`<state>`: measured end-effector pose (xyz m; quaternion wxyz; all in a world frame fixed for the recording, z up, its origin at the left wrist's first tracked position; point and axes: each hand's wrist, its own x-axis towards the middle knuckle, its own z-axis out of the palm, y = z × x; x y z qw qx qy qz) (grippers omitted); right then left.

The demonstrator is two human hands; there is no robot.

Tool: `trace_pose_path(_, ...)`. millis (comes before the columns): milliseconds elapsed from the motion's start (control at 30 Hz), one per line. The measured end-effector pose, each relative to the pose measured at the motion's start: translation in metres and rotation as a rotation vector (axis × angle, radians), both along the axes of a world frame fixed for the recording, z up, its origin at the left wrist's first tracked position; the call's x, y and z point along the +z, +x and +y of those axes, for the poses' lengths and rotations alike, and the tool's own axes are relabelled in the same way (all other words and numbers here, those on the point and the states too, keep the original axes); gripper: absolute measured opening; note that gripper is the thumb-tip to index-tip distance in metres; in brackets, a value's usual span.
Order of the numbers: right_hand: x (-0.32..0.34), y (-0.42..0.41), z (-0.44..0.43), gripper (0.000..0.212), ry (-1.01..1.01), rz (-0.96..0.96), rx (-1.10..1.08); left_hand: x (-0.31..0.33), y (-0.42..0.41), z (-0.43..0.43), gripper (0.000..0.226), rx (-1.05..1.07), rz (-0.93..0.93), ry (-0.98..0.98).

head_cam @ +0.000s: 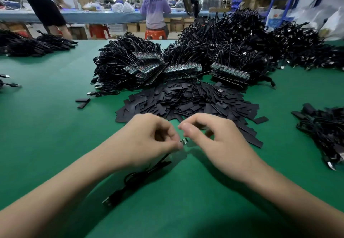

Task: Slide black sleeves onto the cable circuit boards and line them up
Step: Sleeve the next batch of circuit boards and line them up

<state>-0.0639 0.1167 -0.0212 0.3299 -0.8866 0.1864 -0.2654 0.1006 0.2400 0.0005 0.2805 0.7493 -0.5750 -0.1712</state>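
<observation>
We can only see a sliver of the circuit board. It pokes out between the 2 hands, just above the green table, and the rest is buried under fingertips. Our left hand pinches it at the cable end, and the black cable trails back toward us to a blurry USB plug on the table. Our right hand is curled up tight against the board, thumb to forefinger, but we can't tell if there's a sleeve in there. The loose pile of black sleeves sits just beyond the hands, with heaps of cables and boards behind it. There are cardboard boxes under the far bench, contents hidden.
</observation>
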Motion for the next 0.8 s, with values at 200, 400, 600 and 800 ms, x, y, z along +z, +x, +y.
trace_pose_path(200, -0.010, 0.002, 0.004, 0.036, 0.590, -0.262, 0.221, 0.016, -0.021, -0.024, 0.010, 0.041, 0.478, -0.414)
trace_pose_path(400, 0.006, -0.012, -0.016, 0.026, 0.820, -0.420, 0.179, 0.004, -0.014, -0.053, 0.013, 0.067, 0.158, -0.489)
trace_pose_path(600, 0.015, -0.028, -0.048, 0.034, 1.016, -0.079, 0.089, -0.023, -0.003, -0.063, 0.027, 0.001, -0.456, -0.125)
trace_pose_path(800, -0.003, -0.021, -0.044, 0.037, 0.805, 0.071, 0.087, -0.033, -0.001, -0.078, 0.023, 0.013, -0.489, -0.103)
